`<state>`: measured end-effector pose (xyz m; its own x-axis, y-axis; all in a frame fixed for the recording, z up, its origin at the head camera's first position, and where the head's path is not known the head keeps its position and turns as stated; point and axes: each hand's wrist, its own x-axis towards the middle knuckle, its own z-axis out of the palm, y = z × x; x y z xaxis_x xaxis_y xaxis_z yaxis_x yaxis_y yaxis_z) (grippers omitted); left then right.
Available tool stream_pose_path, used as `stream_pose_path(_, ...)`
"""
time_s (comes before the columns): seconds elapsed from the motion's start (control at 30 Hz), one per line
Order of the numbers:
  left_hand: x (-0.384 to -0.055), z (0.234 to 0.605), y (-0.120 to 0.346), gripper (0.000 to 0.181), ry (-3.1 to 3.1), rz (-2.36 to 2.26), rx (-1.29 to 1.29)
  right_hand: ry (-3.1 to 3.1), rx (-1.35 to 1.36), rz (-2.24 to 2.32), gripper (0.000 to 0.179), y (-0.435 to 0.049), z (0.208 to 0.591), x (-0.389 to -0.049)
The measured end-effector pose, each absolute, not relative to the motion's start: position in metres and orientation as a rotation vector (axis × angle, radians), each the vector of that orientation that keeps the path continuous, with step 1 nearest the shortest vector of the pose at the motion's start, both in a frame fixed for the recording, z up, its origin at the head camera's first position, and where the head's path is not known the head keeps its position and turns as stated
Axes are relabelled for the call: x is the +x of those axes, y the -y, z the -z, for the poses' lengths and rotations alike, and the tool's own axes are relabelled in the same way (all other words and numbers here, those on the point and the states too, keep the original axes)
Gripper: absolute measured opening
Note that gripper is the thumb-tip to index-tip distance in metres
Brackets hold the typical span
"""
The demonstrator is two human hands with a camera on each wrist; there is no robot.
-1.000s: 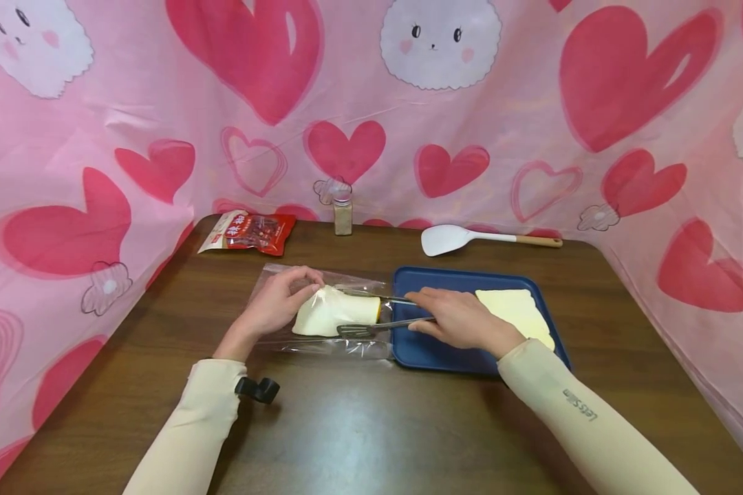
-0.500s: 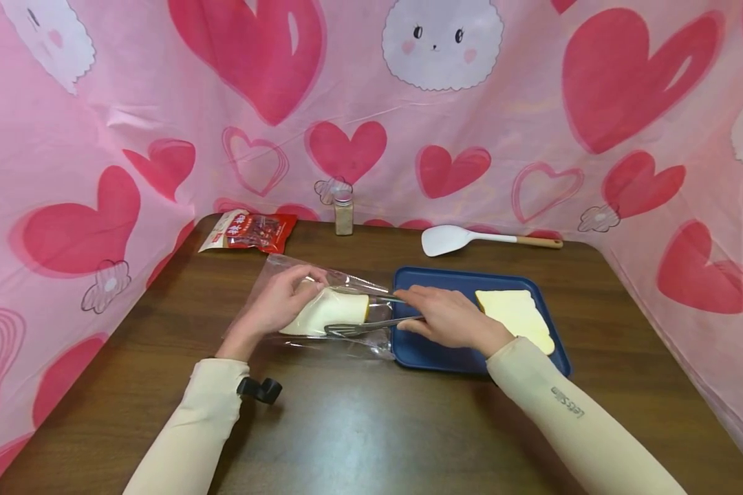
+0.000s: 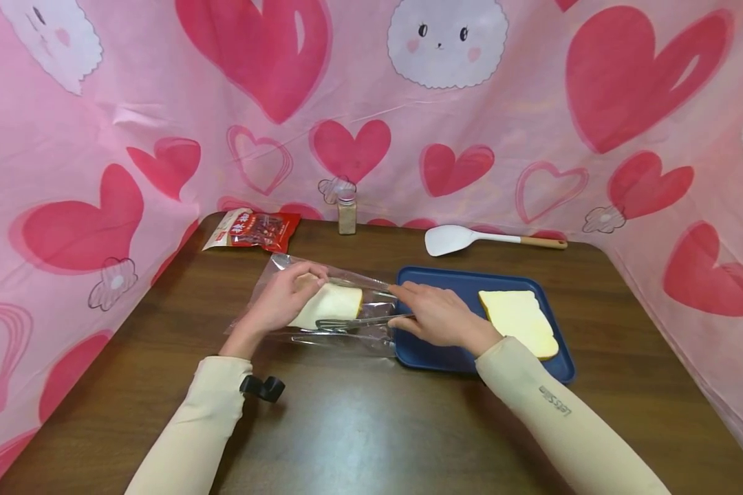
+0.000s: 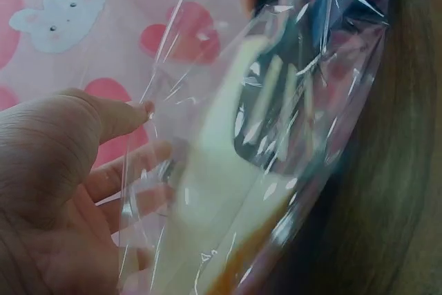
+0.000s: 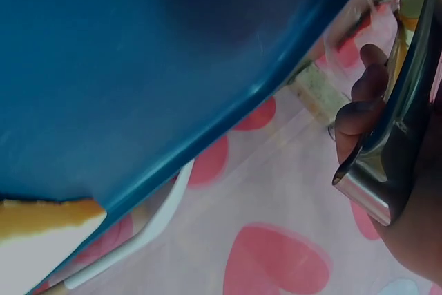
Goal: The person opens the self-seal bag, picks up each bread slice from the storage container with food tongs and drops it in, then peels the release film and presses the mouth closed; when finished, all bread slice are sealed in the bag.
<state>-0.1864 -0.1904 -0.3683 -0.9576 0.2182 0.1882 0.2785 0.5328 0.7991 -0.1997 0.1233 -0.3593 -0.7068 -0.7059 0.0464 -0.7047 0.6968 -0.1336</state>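
Observation:
A clear plastic bag (image 3: 347, 348) lies left of the blue tray (image 3: 436, 355), its mouth facing right. Inside it is a slice of bread (image 3: 333, 307), bent over, with a brown crust edge. My left hand (image 3: 281, 297) holds the bag's upper left part between thumb and fingers; in the left wrist view the thumb lies near the film's edge and the fingers show through it. My right hand (image 3: 436, 314) grips metal tongs (image 3: 353, 323), whose slotted head (image 4: 269, 115) lies against the slice within the bag. The right wrist view shows the tongs' handle end (image 5: 376, 184) in the palm.
Another bread slice (image 3: 520, 322) lies on the tray's right side. Along the back of the table stand a red snack packet (image 3: 260, 230), a small seasoning bottle (image 3: 347, 216) and a white spatula (image 3: 448, 240) with a wooden handle. A pink heart-print cloth (image 3: 353, 89) encloses the table's back and sides.
My right hand and the tongs have moved left, carrying the bread slice deeper into the bag. The bag's far left corner has risen and spread. My left hand has hardly moved.

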Motion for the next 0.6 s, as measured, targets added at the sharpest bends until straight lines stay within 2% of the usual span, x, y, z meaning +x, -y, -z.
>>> stream_pose_path(0.37, -0.187, 0.371, 0.181, 0.012, 2.616, 1.422, -0.484, -2.918, -1.175, 0.199, 0.067, -0.116, 0.363, -0.2)
stream_pose_path(0.6, -0.185, 0.371, 0.18, 0.013, 2.634, 1.408, -0.418, -2.892, -1.151, 0.199, 0.066, -0.109, 0.364, -0.2)
